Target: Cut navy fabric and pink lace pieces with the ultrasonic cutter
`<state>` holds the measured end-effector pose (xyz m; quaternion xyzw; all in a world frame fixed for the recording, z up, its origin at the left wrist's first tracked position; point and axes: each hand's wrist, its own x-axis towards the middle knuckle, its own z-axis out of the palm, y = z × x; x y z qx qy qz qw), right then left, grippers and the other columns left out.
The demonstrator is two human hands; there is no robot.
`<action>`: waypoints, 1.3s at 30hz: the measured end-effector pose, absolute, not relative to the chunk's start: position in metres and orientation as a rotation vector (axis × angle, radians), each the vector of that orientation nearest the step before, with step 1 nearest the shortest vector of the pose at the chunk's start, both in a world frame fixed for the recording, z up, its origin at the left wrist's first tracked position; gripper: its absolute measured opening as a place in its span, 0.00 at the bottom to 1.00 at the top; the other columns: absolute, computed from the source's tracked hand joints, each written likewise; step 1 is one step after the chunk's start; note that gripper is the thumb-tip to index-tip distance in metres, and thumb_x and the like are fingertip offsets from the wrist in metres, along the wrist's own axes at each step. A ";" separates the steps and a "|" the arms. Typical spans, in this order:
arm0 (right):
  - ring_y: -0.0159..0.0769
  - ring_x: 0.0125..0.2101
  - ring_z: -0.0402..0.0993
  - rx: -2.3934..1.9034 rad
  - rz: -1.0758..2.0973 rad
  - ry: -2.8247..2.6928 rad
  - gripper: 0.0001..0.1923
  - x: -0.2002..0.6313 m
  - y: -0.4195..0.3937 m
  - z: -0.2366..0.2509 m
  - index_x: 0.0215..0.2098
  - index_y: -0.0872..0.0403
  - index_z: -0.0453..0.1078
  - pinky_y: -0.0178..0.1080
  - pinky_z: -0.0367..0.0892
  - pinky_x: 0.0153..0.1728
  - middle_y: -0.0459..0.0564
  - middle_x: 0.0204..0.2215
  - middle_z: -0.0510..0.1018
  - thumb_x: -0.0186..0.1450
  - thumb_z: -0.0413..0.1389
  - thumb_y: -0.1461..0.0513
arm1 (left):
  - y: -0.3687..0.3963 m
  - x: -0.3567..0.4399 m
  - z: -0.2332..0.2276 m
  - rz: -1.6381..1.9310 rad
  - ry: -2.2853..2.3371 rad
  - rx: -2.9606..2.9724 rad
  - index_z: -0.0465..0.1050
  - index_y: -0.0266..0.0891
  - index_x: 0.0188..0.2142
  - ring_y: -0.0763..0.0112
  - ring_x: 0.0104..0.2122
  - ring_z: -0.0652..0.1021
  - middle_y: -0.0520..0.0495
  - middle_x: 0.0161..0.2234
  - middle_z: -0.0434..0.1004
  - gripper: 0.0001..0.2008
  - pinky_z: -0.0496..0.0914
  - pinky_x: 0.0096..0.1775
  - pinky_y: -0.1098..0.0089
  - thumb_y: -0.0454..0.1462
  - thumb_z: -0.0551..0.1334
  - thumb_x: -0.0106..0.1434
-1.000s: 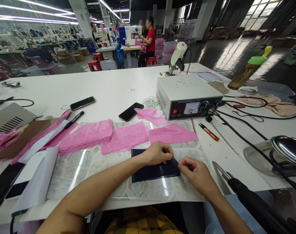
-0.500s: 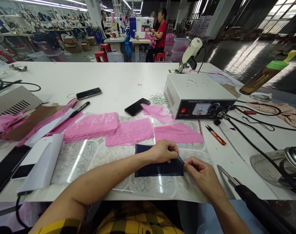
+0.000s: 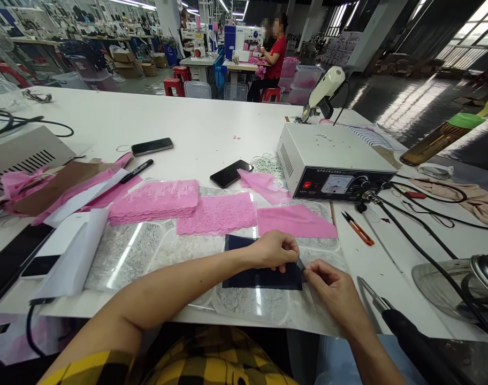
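A dark navy fabric piece (image 3: 252,278) lies flat on a clear plastic mat (image 3: 147,256) at the near edge of the white table (image 3: 212,128). My left hand (image 3: 274,250) rests on the piece's right part and pinches its right edge. My right hand (image 3: 332,291) pinches the same right corner from the other side, fingertips almost touching the left hand's. Just beyond lie a pink fabric piece (image 3: 296,222) and two stacks of pink lace (image 3: 218,215).
A white meter box (image 3: 332,166) stands at the right with black cables (image 3: 424,251), orange snips (image 3: 358,229) and a black-handled tool (image 3: 408,337). Two phones (image 3: 231,173) and a marker (image 3: 136,171) lie mid-table. People sit at sewing machines far behind (image 3: 274,59).
Both hands keep pinching the navy piece's right corner. The view has tilted up slightly, so everything sits a little lower and more to the right.
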<state>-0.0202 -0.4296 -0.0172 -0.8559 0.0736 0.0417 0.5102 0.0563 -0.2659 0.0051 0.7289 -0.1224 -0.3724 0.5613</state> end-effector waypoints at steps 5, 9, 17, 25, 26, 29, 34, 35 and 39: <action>0.32 0.21 0.60 -2.065 0.087 0.205 0.15 -0.021 -0.429 -0.017 0.18 0.52 0.66 0.34 0.58 0.22 0.44 0.17 0.66 0.53 0.53 0.50 | -0.264 0.057 0.004 -0.871 -0.293 1.736 0.68 0.35 0.31 0.83 0.15 0.70 0.59 0.20 0.66 0.02 0.60 0.17 0.84 0.30 0.58 0.56; 0.31 0.20 0.60 -2.067 0.079 0.199 0.15 -0.021 -0.429 -0.017 0.17 0.52 0.65 0.34 0.58 0.22 0.43 0.16 0.65 0.53 0.53 0.50 | -0.265 0.056 0.005 -0.865 -0.308 1.758 0.68 0.36 0.31 0.83 0.13 0.69 0.61 0.18 0.63 0.02 0.59 0.16 0.84 0.30 0.58 0.57; 0.31 0.19 0.59 -2.067 0.089 0.177 0.17 -0.021 -0.428 -0.016 0.19 0.52 0.65 0.34 0.57 0.21 0.43 0.16 0.64 0.52 0.54 0.47 | -0.263 0.058 0.002 -0.850 -0.387 1.797 0.70 0.36 0.32 0.83 0.12 0.68 0.61 0.18 0.64 0.02 0.59 0.17 0.83 0.32 0.59 0.58; 0.31 0.20 0.59 -2.092 0.076 0.189 0.15 -0.021 -0.428 -0.019 0.17 0.52 0.64 0.34 0.57 0.22 0.43 0.16 0.64 0.52 0.53 0.50 | -0.261 0.058 -0.002 -0.793 -0.403 1.822 0.69 0.36 0.30 0.84 0.12 0.67 0.62 0.17 0.63 0.03 0.59 0.18 0.82 0.28 0.59 0.57; 0.31 0.20 0.59 -2.094 0.073 0.190 0.15 -0.021 -0.428 -0.019 0.17 0.52 0.64 0.34 0.57 0.22 0.43 0.16 0.64 0.52 0.53 0.50 | -0.262 0.058 -0.002 -0.791 -0.404 1.824 0.69 0.36 0.30 0.84 0.12 0.67 0.62 0.17 0.63 0.03 0.59 0.18 0.82 0.28 0.59 0.57; 0.31 0.20 0.59 -2.097 0.066 0.197 0.16 -0.021 -0.427 -0.019 0.17 0.52 0.63 0.34 0.57 0.22 0.43 0.16 0.64 0.52 0.53 0.50 | -0.262 0.058 -0.003 -0.784 -0.407 1.830 0.70 0.36 0.30 0.83 0.12 0.67 0.62 0.17 0.62 0.03 0.60 0.19 0.81 0.29 0.58 0.57; 0.31 0.20 0.59 -2.095 0.067 0.201 0.18 -0.021 -0.427 -0.019 0.19 0.52 0.64 0.34 0.56 0.21 0.43 0.16 0.64 0.52 0.53 0.47 | -0.261 0.058 -0.004 -0.775 -0.420 1.839 0.71 0.36 0.33 0.84 0.12 0.67 0.62 0.18 0.63 0.04 0.61 0.21 0.81 0.31 0.59 0.59; 0.31 0.20 0.59 -2.094 0.071 0.200 0.18 -0.021 -0.427 -0.020 0.19 0.52 0.65 0.34 0.56 0.21 0.43 0.16 0.64 0.52 0.54 0.47 | -0.261 0.058 -0.005 -0.774 -0.422 1.841 0.71 0.36 0.34 0.84 0.12 0.67 0.62 0.18 0.63 0.04 0.61 0.21 0.81 0.31 0.59 0.59; 0.30 0.20 0.58 -2.091 0.079 0.196 0.17 -0.022 -0.428 -0.021 0.19 0.52 0.64 0.34 0.56 0.21 0.42 0.16 0.62 0.52 0.54 0.48 | -0.262 0.058 -0.006 -0.768 -0.428 1.850 0.71 0.36 0.34 0.84 0.12 0.67 0.62 0.18 0.63 0.04 0.61 0.21 0.81 0.32 0.59 0.59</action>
